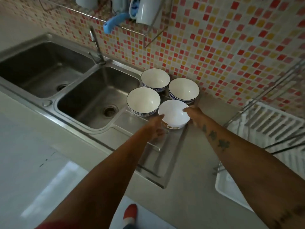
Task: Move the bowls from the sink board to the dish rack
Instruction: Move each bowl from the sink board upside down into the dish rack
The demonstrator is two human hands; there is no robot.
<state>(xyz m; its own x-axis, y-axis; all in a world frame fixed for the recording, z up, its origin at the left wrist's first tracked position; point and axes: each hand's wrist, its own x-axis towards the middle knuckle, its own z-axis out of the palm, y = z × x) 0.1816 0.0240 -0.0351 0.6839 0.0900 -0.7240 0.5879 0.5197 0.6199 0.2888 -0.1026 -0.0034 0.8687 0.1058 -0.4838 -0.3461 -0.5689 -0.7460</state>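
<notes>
Four bowls sit mouth-up on the steel sink board just right of centre frame, so none has a long axis to speak of; each opens straight toward you. Your left hand and right hand bracket the nearest one, a plain white bowl with a brown pattern low on its outer wall: the left fingertips touch its left rim, the right fingertips its right rim, fingers spread around the wall rather than curled shut. You cannot tell whether its base is off the board. Behind it stand three blue-patterned bowls: one at its upper left, one at the back near the tiled wall, one at its upper right. The white bowl's rim overlaps or nearly meets the two nearer neighbours, so room is tight on the far side and open toward the lower frame, where the ribbed board runs bare. The board's right edge lies just past your right hand, with flat counter beyond it. The dish rack, with white slats and dark wire, fills the right edge of the frame, well apart from the bowls, a white tray beneath it. The sink basin drops away directly left of the board.
</notes>
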